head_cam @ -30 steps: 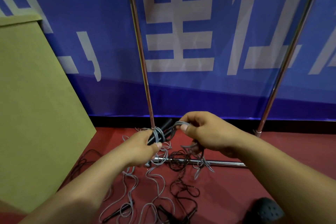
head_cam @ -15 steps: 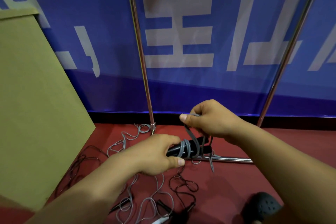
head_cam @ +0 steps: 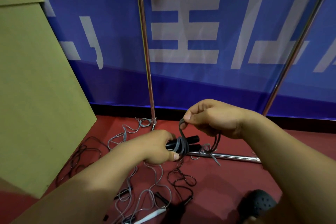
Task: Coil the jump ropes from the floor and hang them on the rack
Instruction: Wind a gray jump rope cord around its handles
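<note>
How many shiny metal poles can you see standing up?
2. One upright pole rises left of centre, just behind the left hand. The other upright pole leans up on the right, behind the right hand. More may stand out of view.

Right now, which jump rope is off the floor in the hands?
The grey jump rope wound around the black handles; the other ropes lie loose on the red floor.

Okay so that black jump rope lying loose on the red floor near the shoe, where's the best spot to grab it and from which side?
Judging from this view, take the black jump rope by a handle rather than the cord: one black handle lies flat at the near end, stiff and easy to pinch. Come straight down from above, since grey cords lie tangled beside it and the shoe sits to its right.
</note>
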`<state>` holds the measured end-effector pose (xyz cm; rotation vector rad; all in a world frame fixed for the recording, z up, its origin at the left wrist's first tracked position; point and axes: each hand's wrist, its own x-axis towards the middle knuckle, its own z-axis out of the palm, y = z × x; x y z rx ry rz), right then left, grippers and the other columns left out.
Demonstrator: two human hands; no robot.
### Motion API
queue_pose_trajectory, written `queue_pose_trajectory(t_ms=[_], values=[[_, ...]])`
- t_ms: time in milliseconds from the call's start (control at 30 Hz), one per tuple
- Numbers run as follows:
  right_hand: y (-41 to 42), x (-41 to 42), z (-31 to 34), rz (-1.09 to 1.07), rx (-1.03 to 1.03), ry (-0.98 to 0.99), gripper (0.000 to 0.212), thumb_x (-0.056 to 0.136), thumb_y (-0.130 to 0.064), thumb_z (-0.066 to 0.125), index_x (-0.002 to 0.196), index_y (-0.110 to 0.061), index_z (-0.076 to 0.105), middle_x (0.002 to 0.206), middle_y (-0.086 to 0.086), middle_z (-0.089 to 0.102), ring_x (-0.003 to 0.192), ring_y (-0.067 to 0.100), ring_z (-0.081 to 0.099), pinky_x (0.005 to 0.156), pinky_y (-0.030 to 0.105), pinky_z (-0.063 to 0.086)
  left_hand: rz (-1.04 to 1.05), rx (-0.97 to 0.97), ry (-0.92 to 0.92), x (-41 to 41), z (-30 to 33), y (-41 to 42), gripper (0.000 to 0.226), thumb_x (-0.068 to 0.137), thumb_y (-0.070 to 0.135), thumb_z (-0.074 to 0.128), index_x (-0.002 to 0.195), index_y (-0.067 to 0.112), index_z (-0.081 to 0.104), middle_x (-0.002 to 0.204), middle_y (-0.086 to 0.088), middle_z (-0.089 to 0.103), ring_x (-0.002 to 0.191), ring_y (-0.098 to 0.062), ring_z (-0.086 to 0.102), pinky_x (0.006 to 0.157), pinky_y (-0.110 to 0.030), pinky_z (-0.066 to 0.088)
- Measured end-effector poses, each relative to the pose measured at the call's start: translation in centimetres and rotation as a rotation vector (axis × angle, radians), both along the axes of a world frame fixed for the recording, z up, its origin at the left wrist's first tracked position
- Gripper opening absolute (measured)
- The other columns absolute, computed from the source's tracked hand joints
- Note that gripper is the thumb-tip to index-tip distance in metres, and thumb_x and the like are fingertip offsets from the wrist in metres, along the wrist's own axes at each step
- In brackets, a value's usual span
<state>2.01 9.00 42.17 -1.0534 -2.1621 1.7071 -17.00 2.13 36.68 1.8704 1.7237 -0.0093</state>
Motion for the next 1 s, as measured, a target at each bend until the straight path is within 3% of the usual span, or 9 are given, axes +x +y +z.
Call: queue_pose_trajectory(t_ms=[100,200,333,433,567,700,767,833,1000], values=[[0.3,-0.2,-0.5,-0.022,0.168,-0.017,0.026,0.099,-0.025,0.057,0.088,-0.01,0.075,0.058,-0.002,0.043,0.052,0.012,0.032,0.049,0.027,0.028,-0.044,-0.04,-0.018,0.2,0.6,-0.4,0.038,0.091,0.04,0.068,0.124,0.022,0.062,0.101,0.005,0.069,0.101,-0.02,0.067,0.091,-0.033,0.053],[1.3,-0.2,-1.1,-0.148,0.436,-0.06,0.027,0.097,-0.03,0.059,0.078,-0.015,0.071,0.061,-0.007,0.051,0.056,0.007,0.041,0.059,0.03,0.039,-0.105,-0.074,-0.175,0.6,1.2,-0.9,0.025,0.091,0.038,0.069,0.11,0.021,0.065,0.077,0.003,0.068,0.075,-0.015,0.065,0.076,-0.034,0.054],[2.2,0.0,-1.3,-0.183,0.597,-0.072,0.021,0.095,-0.033,0.062,0.081,-0.02,0.071,0.071,0.0,0.064,0.063,0.013,0.053,0.068,0.034,0.049,-0.128,-0.114,-0.496,0.5,2.1,-1.3,0.023,0.091,0.032,0.069,0.109,0.018,0.065,0.091,-0.023,0.067,0.07,-0.019,0.057,0.07,-0.043,0.052],[2.6,0.3,-1.4,-0.226,0.571,-0.084,0.025,0.081,-0.044,0.075,0.081,-0.018,0.075,0.077,0.007,0.072,0.067,0.012,0.059,0.069,0.036,0.052,-0.17,-0.137,-0.657,0.4,2.6,-1.8,0.021,0.094,0.025,0.068,0.112,0.015,0.064,0.087,-0.007,0.065,0.073,-0.019,0.057,0.071,-0.035,0.049],[3.1,0.0,-2.0,-0.302,0.492,-0.099,0.033,0.071,-0.047,0.082,0.073,-0.016,0.071,0.066,0.0,0.068,0.058,0.005,0.056,0.061,0.027,0.048,-0.169,-0.099,-0.887,1.0,3.0,-2.3,0.019,0.094,0.02,0.065,0.112,0.024,0.064,0.07,-0.003,0.055,0.052,-0.014,0.046,0.045,-0.021,0.039],[3.0,-0.6,-2.3,-0.244,0.423,-0.083,0.011,0.084,-0.013,0.075,0.081,-0.014,0.065,0.071,0.0,0.065,0.062,0.005,0.059,0.064,0.028,0.049,-0.127,-0.009,-1.059,1.0,3.4,-2.1,0.02,0.096,0.019,0.062,0.114,0.026,0.06,0.062,0.0,0.052,0.045,-0.011,0.037,0.041,-0.019,0.036],[2.8,-1.0,-2.6,-0.211,0.536,-0.195,0.01,0.079,-0.023,0.07,0.082,-0.015,0.065,0.076,0.003,0.066,0.071,0.011,0.061,0.067,0.033,0.051,-0.008,0.036,-1.134,1.1,3.5,-1.8,0.028,0.094,0.022,0.061,0.121,0.017,0.057,0.062,-0.001,0.05,0.044,-0.01,0.034,0.04,-0.018,0.032],[2.1,-1.2,-2.4,-0.282,0.528,-0.2,0.032,0.069,-0.043,0.07,0.082,-0.014,0.066,0.079,0.005,0.069,0.071,0.013,0.058,0.069,0.038,0.052,0.167,0.117,-1.189,1.1,3.5,-1.3,0.029,0.092,0.023,0.06,0.118,0.009,0.055,0.061,-0.001,0.05,0.042,-0.008,0.033,0.039,-0.017,0.029],[0.3,-1.4,-1.3,-0.23,0.324,-0.18,0.031,0.095,-0.039,0.06,0.077,-0.013,0.062,0.07,0.0,0.065,0.056,0.016,0.047,0.049,0.025,0.036,0.466,0.308,-1.146,-0.2,2.8,-0.2,0.017,0.098,0.021,0.058,0.108,0.006,0.056,0.06,-0.002,0.05,0.042,-0.009,0.034,0.039,-0.018,0.028]])
